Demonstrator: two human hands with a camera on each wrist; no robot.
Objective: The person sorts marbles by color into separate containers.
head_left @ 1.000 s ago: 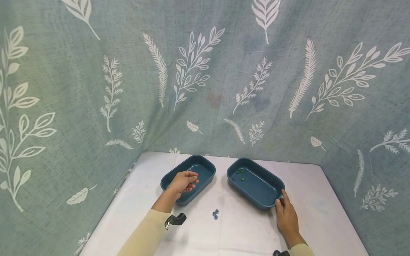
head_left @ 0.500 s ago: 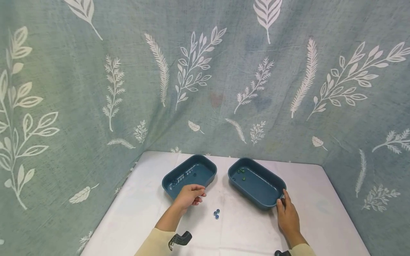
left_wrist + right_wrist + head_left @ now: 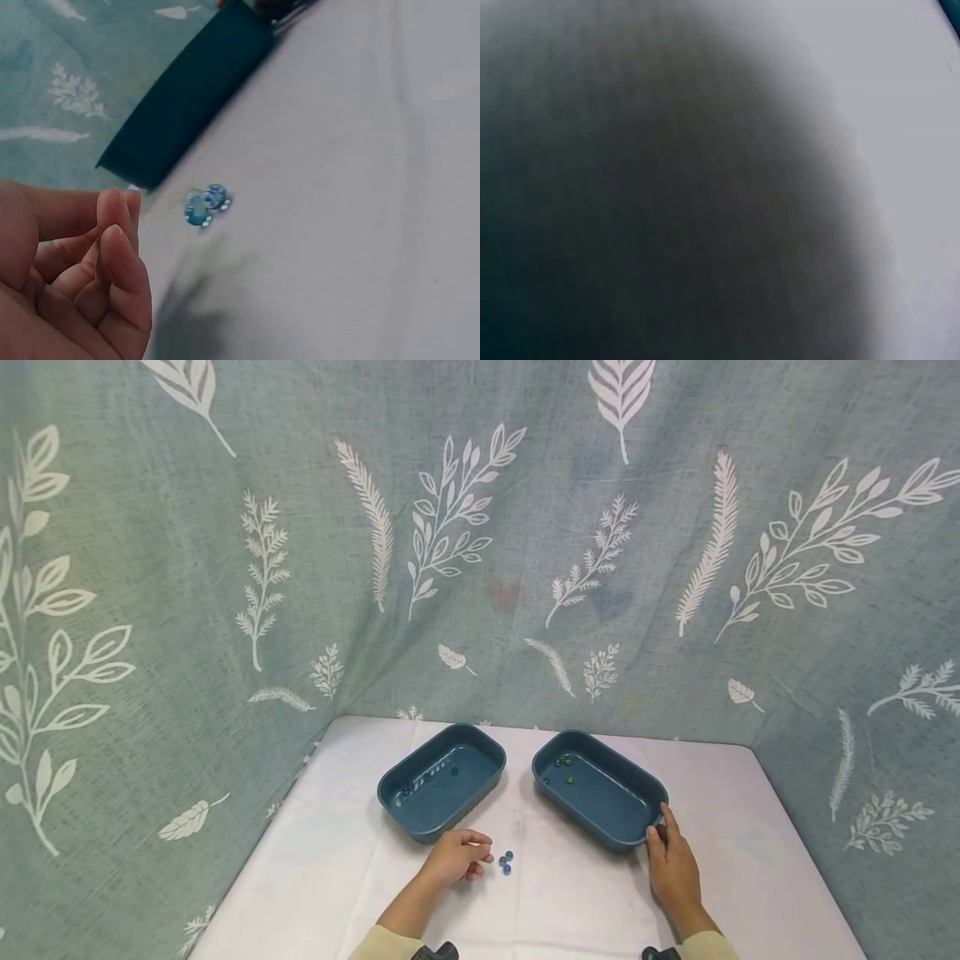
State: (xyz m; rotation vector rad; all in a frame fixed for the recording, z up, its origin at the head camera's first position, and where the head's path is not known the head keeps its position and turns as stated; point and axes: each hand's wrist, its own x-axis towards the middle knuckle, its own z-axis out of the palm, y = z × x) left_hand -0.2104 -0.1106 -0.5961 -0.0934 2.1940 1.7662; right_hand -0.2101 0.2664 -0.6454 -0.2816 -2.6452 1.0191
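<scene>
Three small blue glass marbles (image 3: 507,868) lie close together on the white cloth. Just left of them hovers my left hand (image 3: 455,855), fingers loosely bent and nothing visible in its grasp; the left wrist view shows its fingertips apart from the marbles (image 3: 197,208). Behind that hand stands a blue tray (image 3: 457,797) with several dark marbles (image 3: 454,771) inside. A second blue tray (image 3: 611,806), to the right, holds several green marbles (image 3: 569,781) and a dark one at its far left end. My right hand (image 3: 673,868) rests against this tray's near right corner, fingers fairly straight.
White cloth (image 3: 585,902) covers the table. Teal fabric (image 3: 480,643) with white leaf prints hangs along the back and both sides. A dark wrist device (image 3: 438,952) sits at the left sleeve. The right wrist view is mostly a dark blur.
My left hand has moved from above the left tray toward me and rightward, down to beside the blue marbles. Dark marbles in the left tray are now uncovered. My right hand keeps its place.
</scene>
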